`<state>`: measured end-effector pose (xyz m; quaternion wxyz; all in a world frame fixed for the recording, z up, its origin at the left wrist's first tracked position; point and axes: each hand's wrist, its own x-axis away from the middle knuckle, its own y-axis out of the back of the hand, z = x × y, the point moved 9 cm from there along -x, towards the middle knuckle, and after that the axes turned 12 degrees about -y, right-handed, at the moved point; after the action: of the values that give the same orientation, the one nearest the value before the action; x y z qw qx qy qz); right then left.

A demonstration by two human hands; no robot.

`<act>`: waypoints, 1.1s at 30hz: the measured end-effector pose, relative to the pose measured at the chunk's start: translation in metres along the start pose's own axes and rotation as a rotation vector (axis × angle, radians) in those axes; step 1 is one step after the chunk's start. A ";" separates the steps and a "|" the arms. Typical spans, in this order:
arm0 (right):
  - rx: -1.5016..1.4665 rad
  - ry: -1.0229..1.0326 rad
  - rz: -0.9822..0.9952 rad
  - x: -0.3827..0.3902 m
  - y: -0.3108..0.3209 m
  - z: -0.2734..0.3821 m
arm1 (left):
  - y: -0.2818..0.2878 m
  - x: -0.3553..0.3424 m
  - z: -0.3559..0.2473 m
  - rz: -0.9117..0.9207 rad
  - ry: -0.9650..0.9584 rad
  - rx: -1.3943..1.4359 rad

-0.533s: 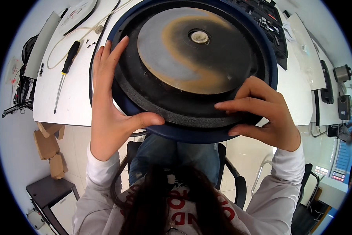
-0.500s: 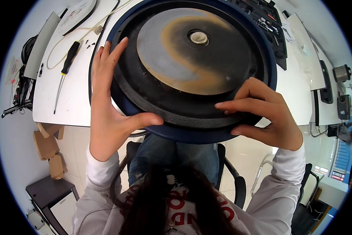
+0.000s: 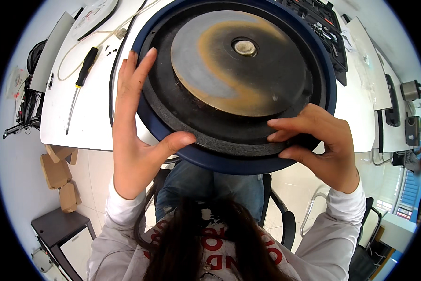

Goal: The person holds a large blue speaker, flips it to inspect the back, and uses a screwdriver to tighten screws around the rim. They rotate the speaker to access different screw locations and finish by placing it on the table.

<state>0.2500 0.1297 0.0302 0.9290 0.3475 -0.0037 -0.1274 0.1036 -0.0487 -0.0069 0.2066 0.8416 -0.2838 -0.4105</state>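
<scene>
A round heating plate (image 3: 196,77), grey on one side, dark on the other and ringed with brown discolouration, sits in a black recess within a blue round appliance base (image 3: 229,166). A small metal disc (image 3: 244,48) fills the hole in the plate. The base overhangs the near table edge. My left hand (image 3: 138,122) is open along the base's left side, fingers stretched and thumb at the near rim. At the near right, my right hand (image 3: 320,143) curls over the rim, fingers on the inner side and thumb on the blue edge.
On the white table (image 3: 98,107), a black-handled screwdriver (image 3: 83,75) lies left of the base, near several small screws (image 3: 111,49) and a pale cable (image 3: 65,70). A round white lid-like piece (image 3: 95,18) is at the far left. An open tool case (image 3: 320,28) sits at the far right.
The base and its plate have shifted slightly right and toward me. Both hands have moved a little right with it. The view itself has shifted slightly.
</scene>
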 end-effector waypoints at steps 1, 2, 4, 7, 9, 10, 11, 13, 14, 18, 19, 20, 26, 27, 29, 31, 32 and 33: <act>-0.001 -0.001 0.007 0.000 -0.001 0.000 | -0.002 0.000 -0.004 0.021 -0.026 0.008; -0.002 -0.003 0.013 0.000 -0.002 -0.001 | -0.005 -0.001 -0.008 0.042 -0.051 0.016; -0.019 -0.017 0.057 -0.001 -0.004 0.001 | -0.008 0.001 -0.010 0.047 -0.064 -0.037; -0.075 -0.088 0.136 -0.005 -0.006 0.001 | -0.010 0.002 -0.009 0.036 -0.112 -0.085; -0.147 -0.157 0.154 -0.004 -0.009 -0.001 | -0.012 0.001 -0.011 0.032 -0.133 -0.084; -0.187 -0.183 0.156 -0.004 -0.011 -0.002 | -0.013 0.001 -0.012 0.027 -0.140 -0.074; -0.226 -0.210 0.159 -0.005 -0.012 -0.003 | -0.013 0.003 -0.009 0.005 -0.131 -0.083; -0.274 -0.261 0.169 -0.005 -0.015 -0.004 | -0.014 0.003 -0.011 0.021 -0.151 -0.121; -0.282 -0.280 0.178 -0.005 -0.017 -0.005 | -0.013 0.002 -0.012 0.015 -0.150 -0.125; -0.341 -0.360 0.220 -0.007 -0.023 -0.008 | -0.014 0.002 -0.018 0.027 -0.154 -0.201; -0.338 -0.359 0.216 -0.007 -0.024 -0.007 | -0.015 0.001 -0.019 0.031 -0.169 -0.214; -0.335 -0.357 0.212 -0.007 -0.025 -0.007 | -0.015 0.001 -0.020 0.034 -0.184 -0.227; -0.239 -0.284 0.257 -0.012 -0.035 -0.006 | -0.015 -0.004 -0.029 0.021 -0.232 -0.191; -0.211 -0.264 0.271 -0.014 -0.040 -0.006 | -0.014 -0.006 -0.029 0.001 -0.235 -0.169; -0.310 -0.292 0.307 -0.022 -0.046 -0.007 | -0.011 -0.003 -0.025 -0.011 -0.196 -0.119; -0.348 -0.305 0.327 -0.020 -0.047 -0.008 | -0.012 -0.001 -0.024 -0.063 -0.198 -0.085; -0.315 -0.284 0.312 -0.019 -0.044 -0.006 | -0.013 -0.002 -0.026 -0.052 -0.209 -0.078; -0.284 -0.260 0.306 -0.018 -0.043 -0.003 | -0.012 -0.004 -0.028 -0.042 -0.213 -0.078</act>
<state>0.2226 0.1047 0.0018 0.9687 0.1897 -0.1577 -0.0283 0.1276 -0.0338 0.0044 0.1990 0.7903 -0.2703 -0.5126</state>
